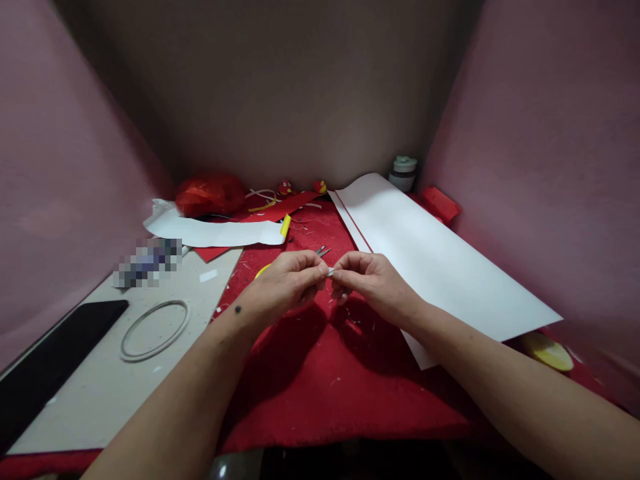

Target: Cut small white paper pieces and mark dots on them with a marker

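Note:
Both hands meet over the red felt cloth at the centre of the view. My left hand and my right hand pinch the two ends of a small white paper strip between thumb and fingertips. Metal tips of scissors or tweezers poke out just behind my left hand; which hand they touch, if any, is hidden. A yellow disc peeks out under my left hand.
A large white sheet lies to the right, a curled white paper at the back left. A grey board at left carries a thin ring and a black slab. A jar stands at the back. Pink walls close in on both sides.

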Demonstrator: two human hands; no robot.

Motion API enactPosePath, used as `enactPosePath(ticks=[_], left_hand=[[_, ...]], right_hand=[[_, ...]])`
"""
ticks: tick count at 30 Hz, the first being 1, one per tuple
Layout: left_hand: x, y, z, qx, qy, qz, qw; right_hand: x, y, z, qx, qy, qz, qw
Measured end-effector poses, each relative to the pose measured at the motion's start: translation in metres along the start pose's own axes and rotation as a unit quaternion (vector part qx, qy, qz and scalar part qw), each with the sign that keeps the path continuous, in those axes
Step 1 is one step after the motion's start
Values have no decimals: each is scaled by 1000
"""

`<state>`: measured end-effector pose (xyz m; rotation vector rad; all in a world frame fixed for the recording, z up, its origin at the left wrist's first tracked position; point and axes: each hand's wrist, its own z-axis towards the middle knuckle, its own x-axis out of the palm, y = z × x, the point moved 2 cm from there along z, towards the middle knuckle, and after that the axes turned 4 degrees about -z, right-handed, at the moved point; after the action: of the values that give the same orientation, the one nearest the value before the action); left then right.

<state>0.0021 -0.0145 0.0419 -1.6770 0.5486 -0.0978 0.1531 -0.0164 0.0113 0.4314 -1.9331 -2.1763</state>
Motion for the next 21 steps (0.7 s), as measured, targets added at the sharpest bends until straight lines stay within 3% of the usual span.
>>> enactPosePath(ticks=[21], left_hand=[[0, 0, 1, 7, 2, 4, 1000]], right_hand=[[0, -2, -1, 32, 3, 50, 998]])
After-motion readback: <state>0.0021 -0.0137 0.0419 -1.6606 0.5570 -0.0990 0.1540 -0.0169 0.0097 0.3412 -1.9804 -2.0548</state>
